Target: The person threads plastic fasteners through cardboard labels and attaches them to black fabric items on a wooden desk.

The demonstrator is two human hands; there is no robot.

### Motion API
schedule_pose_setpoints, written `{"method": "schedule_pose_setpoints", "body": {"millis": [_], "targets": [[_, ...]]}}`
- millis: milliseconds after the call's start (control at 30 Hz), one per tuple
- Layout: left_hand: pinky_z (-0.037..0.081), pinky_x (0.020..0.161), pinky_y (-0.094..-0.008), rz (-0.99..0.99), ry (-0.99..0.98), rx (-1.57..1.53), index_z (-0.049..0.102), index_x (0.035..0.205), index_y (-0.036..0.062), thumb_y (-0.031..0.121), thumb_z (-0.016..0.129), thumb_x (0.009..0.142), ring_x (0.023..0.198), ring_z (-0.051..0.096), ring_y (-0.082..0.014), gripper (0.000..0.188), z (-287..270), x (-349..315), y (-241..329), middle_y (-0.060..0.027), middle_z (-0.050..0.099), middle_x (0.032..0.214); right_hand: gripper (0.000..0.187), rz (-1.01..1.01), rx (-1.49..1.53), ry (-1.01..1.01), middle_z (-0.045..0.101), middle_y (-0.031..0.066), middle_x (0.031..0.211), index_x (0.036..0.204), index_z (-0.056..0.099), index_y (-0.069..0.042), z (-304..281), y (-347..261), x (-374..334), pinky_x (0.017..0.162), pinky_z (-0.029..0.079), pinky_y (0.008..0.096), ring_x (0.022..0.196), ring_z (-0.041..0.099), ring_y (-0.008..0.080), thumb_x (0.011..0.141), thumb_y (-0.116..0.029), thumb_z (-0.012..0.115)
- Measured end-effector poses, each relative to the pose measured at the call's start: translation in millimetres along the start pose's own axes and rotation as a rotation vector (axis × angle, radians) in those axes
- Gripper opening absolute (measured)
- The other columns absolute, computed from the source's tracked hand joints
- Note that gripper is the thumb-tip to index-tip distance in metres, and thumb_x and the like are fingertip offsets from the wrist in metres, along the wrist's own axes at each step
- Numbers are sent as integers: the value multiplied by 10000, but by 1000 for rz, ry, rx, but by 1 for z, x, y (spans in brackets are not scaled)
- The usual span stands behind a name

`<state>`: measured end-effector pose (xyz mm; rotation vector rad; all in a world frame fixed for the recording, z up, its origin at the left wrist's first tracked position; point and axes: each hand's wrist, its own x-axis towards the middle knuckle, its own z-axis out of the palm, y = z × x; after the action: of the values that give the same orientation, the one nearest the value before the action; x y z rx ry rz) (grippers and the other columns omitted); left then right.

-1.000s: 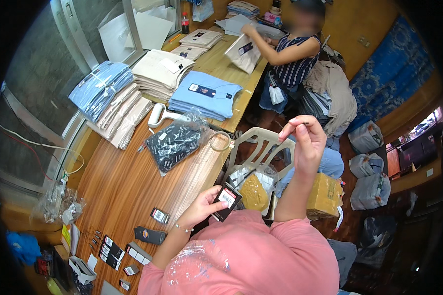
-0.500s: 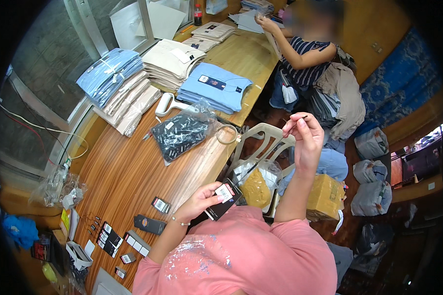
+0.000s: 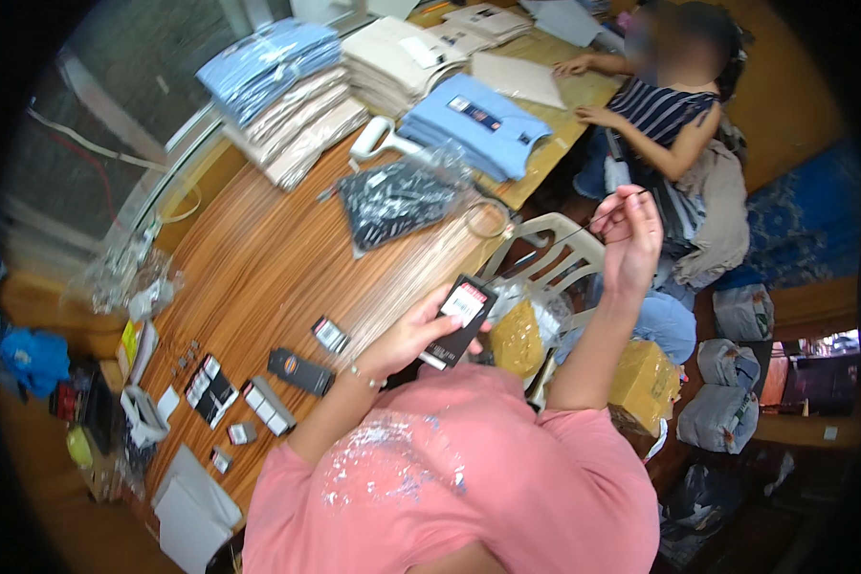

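My left hand (image 3: 413, 337) holds a black hang tag (image 3: 459, 320) with a white and red label, over the near edge of the wooden table (image 3: 258, 277). My right hand (image 3: 629, 239) is raised to the right, fingers pinched on a thin dark string (image 3: 584, 228) that runs toward the tag. A dark folded garment in a clear bag (image 3: 397, 201) lies on the table beyond my left hand.
Stacks of folded shirts (image 3: 287, 91) and a blue shirt (image 3: 474, 124) lie at the far end, where a seated person (image 3: 670, 105) handles paper. Loose black tags (image 3: 301, 371) lie at the near left. A white plastic chair (image 3: 555, 253) and bundles (image 3: 722, 411) stand to the right.
My right hand has stayed raised, pinching the string. My left hand has tilted the tag up a little. The view has shifted, so the table looks nearer.
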<state>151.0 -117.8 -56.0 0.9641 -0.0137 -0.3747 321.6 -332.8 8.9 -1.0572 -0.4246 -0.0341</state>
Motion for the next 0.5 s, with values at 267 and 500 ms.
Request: {"method": "schedule_pose_setpoints", "body": {"millis": [267,500], "targets": [[493,618,-248,14,8,-12,356,1222,31,264,347,937,806,609,-187,368,2,-8,-3,-160,578,1002,169,65,88,-12,590,105,797,946,540,-3,1,14,3,598,445,261,659,553,157,884,-151,487],[489,571,-224,13,26,-15,363,1230,38,280,330,942,796,613,-175,378,0,-16,1,-154,579,1003,176,124,105,-56,577,100,801,956,530,2,4,21,6,627,445,264,681,538,151,894,-150,466]]}}
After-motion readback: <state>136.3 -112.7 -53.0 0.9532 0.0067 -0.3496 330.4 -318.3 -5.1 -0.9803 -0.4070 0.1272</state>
